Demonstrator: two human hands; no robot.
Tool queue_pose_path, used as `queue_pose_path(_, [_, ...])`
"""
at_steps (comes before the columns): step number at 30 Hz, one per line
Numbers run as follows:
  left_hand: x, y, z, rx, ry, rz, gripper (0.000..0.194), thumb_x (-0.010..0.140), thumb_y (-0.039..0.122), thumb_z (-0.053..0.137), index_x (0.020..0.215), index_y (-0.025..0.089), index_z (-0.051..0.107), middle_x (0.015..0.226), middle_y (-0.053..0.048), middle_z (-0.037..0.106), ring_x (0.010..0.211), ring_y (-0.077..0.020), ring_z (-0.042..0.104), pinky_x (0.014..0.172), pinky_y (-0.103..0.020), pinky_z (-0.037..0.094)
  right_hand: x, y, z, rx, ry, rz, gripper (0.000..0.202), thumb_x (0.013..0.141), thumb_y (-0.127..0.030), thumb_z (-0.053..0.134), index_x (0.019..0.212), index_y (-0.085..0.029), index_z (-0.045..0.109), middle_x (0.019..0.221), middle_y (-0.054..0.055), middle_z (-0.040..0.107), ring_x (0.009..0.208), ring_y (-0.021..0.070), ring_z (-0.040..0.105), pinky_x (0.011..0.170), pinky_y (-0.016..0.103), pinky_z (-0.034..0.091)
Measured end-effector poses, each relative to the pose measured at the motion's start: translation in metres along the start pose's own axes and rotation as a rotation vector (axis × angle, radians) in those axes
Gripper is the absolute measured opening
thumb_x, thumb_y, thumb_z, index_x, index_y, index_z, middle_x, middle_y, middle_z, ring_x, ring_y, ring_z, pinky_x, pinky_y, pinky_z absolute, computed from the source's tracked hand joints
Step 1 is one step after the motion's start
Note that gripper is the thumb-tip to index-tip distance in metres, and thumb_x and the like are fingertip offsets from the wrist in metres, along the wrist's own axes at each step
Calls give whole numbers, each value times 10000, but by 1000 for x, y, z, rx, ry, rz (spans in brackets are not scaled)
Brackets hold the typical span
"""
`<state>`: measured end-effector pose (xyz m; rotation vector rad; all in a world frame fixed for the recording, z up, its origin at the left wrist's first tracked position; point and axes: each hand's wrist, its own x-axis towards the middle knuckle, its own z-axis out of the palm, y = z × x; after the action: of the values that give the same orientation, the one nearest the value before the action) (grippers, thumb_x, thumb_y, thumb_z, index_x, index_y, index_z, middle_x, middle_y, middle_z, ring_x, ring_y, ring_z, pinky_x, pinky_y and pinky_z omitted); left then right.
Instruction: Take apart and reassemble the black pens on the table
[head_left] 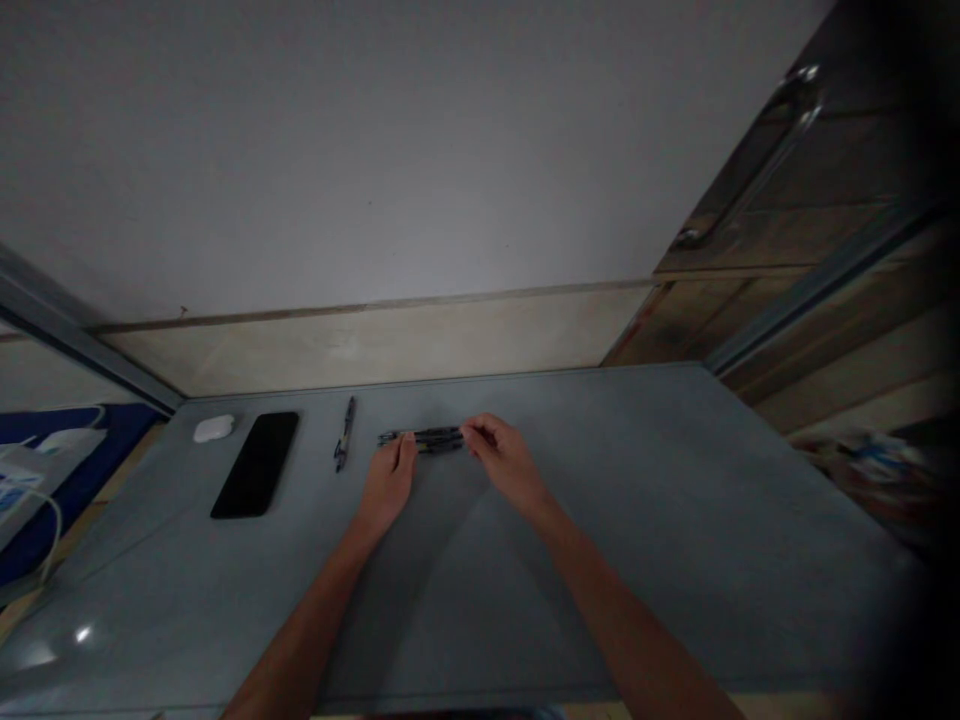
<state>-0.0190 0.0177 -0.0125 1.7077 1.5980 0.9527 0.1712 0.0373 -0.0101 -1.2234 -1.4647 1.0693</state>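
Observation:
A small bundle of dark pens (439,440) lies crosswise near the back of the grey table, side by side. My left hand (391,478) pinches the bundle near its left end, thumb on top. At the right end, my right hand (501,455) has its fingers closed on the pen tips. Left of my hands, a single dark pen (345,435) lies apart on the table, pointing away from me. The exact number of pens in the bundle is hard to make out.
A black phone (256,465) and a white earbud case (214,428) lie on the grey table (675,520) at the left. Behind it stands a pale wall (375,150). Beyond the left edge are cables and a white item on blue cloth (82,480).

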Motion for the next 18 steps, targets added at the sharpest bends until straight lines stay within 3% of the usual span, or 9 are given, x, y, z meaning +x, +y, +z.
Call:
queue_pose_path(5, [-6, 8, 0, 290, -51, 146, 428, 993, 401, 230, 784, 182, 532, 661, -29, 594, 605, -156, 580, 569, -259, 353, -2, -4, 1, 232, 10, -11, 206, 849, -382, 586, 970, -220, 550, 644, -45, 514, 557, 116, 486, 533, 240, 390])
queue_pose_path(9, [-14, 14, 6, 515, -150, 253, 426, 1000, 384, 205, 856, 177, 549, 708, -51, 649, 615, -167, 620, 562, -262, 367, -2, -10, 1, 240, -16, -7, 243, 835, -378, 609, 1008, -218, 555, 634, -50, 509, 546, 114, 481, 528, 242, 386])
queue_pose_path(13, [-17, 17, 9, 562, -201, 276, 413, 998, 397, 207, 906, 183, 548, 748, -55, 677, 663, -173, 650, 578, -260, 402, -2, -12, -2, 174, -48, -27, 242, 845, -351, 603, 1041, -217, 558, 641, -44, 520, 565, 121, 499, 549, 243, 405])
queue_pose_path(18, [-15, 18, 7, 558, -223, 273, 400, 1001, 389, 202, 982, 182, 544, 807, -61, 694, 692, -191, 669, 584, -274, 423, -8, -12, 6, 26, -217, -59, 213, 878, -279, 549, 1082, -220, 568, 758, -2, 635, 686, 147, 598, 657, 265, 467])
